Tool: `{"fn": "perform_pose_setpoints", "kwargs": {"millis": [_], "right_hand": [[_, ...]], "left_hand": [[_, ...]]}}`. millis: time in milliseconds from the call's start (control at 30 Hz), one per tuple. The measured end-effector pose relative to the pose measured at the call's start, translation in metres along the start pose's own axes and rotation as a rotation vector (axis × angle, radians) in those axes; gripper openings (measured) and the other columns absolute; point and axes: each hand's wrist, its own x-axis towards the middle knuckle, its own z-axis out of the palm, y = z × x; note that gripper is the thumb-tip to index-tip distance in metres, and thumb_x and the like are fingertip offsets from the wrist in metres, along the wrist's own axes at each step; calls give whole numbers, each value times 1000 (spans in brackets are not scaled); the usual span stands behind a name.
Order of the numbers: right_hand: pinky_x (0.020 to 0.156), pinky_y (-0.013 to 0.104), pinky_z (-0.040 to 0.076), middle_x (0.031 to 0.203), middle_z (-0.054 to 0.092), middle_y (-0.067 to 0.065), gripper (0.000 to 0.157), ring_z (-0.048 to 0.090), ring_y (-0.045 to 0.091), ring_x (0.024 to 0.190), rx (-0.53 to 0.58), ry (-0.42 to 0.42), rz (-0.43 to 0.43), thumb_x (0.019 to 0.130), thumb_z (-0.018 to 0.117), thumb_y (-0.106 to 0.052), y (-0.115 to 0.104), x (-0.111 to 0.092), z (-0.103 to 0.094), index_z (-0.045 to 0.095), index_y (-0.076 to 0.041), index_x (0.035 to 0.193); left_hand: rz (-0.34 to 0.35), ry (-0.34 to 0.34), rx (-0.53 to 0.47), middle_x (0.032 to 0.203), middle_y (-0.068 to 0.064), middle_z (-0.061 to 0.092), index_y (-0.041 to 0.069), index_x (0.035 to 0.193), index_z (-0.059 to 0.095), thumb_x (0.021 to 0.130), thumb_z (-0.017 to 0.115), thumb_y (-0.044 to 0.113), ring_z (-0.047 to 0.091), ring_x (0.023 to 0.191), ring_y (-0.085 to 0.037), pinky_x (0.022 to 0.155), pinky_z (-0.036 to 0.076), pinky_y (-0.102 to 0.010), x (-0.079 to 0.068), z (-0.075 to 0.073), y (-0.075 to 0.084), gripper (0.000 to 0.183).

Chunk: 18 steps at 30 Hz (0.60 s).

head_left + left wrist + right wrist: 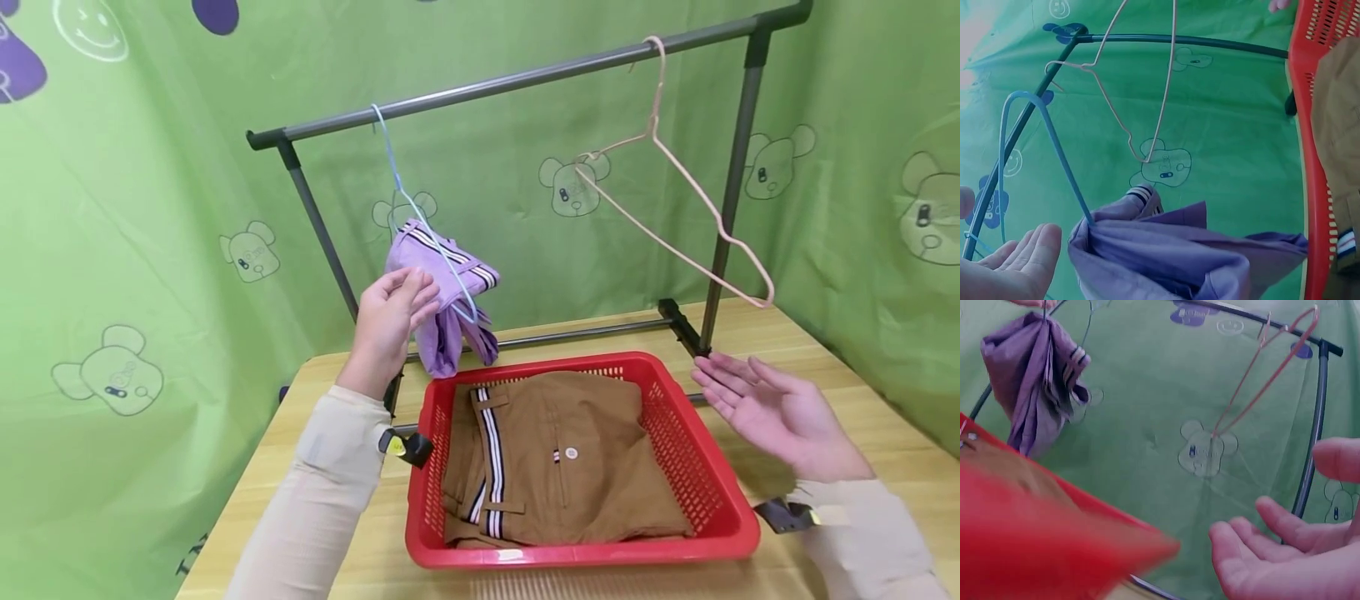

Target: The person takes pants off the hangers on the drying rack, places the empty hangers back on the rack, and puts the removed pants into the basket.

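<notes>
Purple pants (442, 267) with a black-and-white striped waistband hang over a light blue hanger (392, 158) at the left of the rack. My left hand (393, 317) is right beside them, its fingers relaxed; the left wrist view shows the fingertips just left of the purple cloth (1166, 256). Over the basket's right side, my right hand (780, 412) is held palm up, fingers loosely extended and holding nothing. Brown pants (600, 467) with a white button and striped waistband lie folded in a red plastic basket (592, 557) between the hands.
A metal clothes rack (517, 81) stands on the wooden table (300, 467) behind the basket. From the right part of its bar hangs a bare pink hanger (705, 196). Green curtain (187, 250) with bear prints surrounds the table.
</notes>
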Motion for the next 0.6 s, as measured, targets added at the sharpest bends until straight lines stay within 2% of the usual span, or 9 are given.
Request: {"fn": "perform_pose_setpoints", "kwargs": {"millis": [100, 167, 233, 300, 367, 467, 600], "right_hand": [[117, 39, 14, 146, 38, 25, 57, 31, 38, 138, -32, -55, 3, 106, 9, -25, -1, -2, -5, 40, 11, 138], [116, 39, 16, 145, 39, 25, 55, 33, 37, 138, -110, -89, -3, 106, 8, -20, 0, -2, -5, 40, 10, 139], [114, 39, 23, 144, 43, 23, 50, 38, 34, 135, -265, -110, -33, 106, 10, -13, 4, 0, -5, 41, 8, 139], [110, 36, 30, 141, 48, 18, 46, 44, 29, 132, -474, -106, -75, 105, 13, -4, 10, 4, -3, 43, 5, 139], [106, 33, 37, 139, 51, 12, 43, 49, 23, 128, -691, -72, -126, 104, 19, 3, 17, 7, -2, 44, 1, 138], [99, 26, 44, 136, 50, 0, 40, 54, 14, 122, -964, 31, -164, 102, 28, 6, 29, 9, -1, 41, -8, 137], [90, 25, 50, 137, 42, -6, 41, 54, 6, 117, -1184, 186, -139, 101, 38, 3, 43, 11, -2, 35, -16, 137]], "left_hand": [[-4, -22, -12, 133, -26, 51, -9, 138, 38, 102, 50, 14, 55, 120, -33, 91, 51, -30, 2, 6, 1, 45], [-3, -29, -19, 134, -26, 51, -9, 137, 39, 101, 52, 14, 55, 121, -33, 92, 50, -30, 3, 11, 2, 45], [3, -42, -21, 136, -28, 49, -9, 138, 37, 101, 52, 13, 53, 123, -34, 94, 49, -32, 4, 14, 3, 46], [8, -42, -1, 137, -28, 47, -9, 140, 37, 100, 54, 13, 51, 124, -35, 94, 49, -33, 4, 18, 5, 48], [10, -41, 18, 138, -29, 46, -8, 141, 35, 99, 55, 13, 50, 125, -37, 94, 49, -33, 5, 22, 6, 51], [0, -28, 46, 138, -27, 48, -6, 143, 33, 98, 59, 14, 51, 124, -35, 95, 49, -32, 7, 29, 7, 56], [-20, -12, 44, 136, -25, 50, -4, 145, 30, 96, 62, 14, 54, 122, -33, 98, 46, -36, 10, 38, 7, 61]]}}
